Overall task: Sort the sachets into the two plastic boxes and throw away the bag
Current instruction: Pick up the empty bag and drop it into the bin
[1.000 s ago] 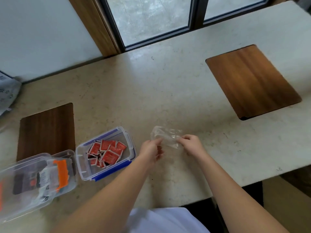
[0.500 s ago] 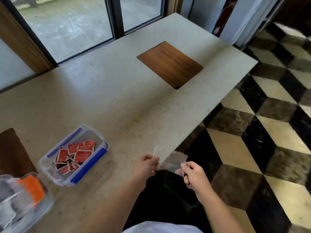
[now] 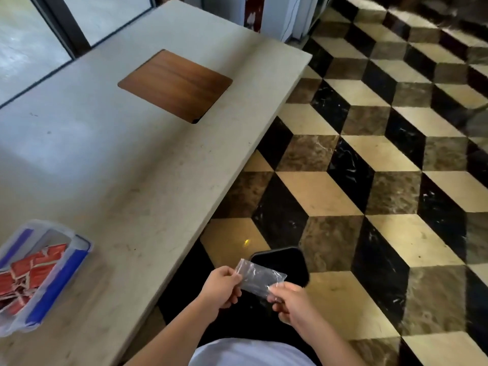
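Observation:
The empty clear plastic bag (image 3: 260, 278) is stretched between both hands, off the table's right edge and above the floor. My left hand (image 3: 222, 289) pinches its left end, and my right hand (image 3: 290, 302) pinches its lower right corner. Just under the bag sits a black bin (image 3: 286, 262) on the floor. At the far left of the table stands a clear plastic box with blue clips (image 3: 59, 270), open and holding several red sachets (image 3: 31, 273). The second box is out of view.
The pale stone table (image 3: 126, 165) has a wooden inset panel (image 3: 175, 84) near its far end. Its right edge runs diagonally beside me. To the right lies a checkered black, brown and cream tile floor (image 3: 369, 180). A window is behind the table.
I have turned right, away from the table. Both hands have carried the bag from above the tabletop to past its edge, over the black bin. The second box has left the view.

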